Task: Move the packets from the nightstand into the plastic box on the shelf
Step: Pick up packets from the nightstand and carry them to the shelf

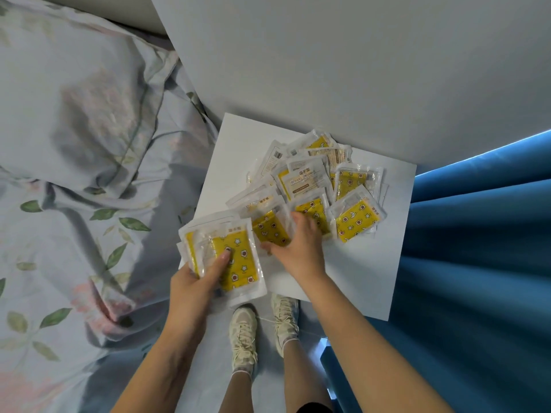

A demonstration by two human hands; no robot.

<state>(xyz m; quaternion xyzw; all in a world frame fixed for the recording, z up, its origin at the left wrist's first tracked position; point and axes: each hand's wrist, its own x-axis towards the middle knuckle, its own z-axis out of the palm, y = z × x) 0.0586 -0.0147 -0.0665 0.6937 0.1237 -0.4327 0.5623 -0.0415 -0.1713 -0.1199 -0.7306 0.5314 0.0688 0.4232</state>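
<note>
Both hands are busy: the left hand (196, 277) grips a stack of packets (229, 257), thumb pressed on top, while the right hand (293, 244) pinches another from the pile (322, 186) on the nightstand (369, 281). They look light, flat and slippery; squeezing them by the edges should stop sliding.

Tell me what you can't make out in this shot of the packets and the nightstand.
- Box and shelf: outside the head view.
- Packet count: the pile overlaps, and the left hand holds a stack fanned too little to count.
- Right hand fingertips: blurred, so its grip on a packet is unclear.
- Packet print: too small.
- Nightstand front: hidden by arms.
</note>
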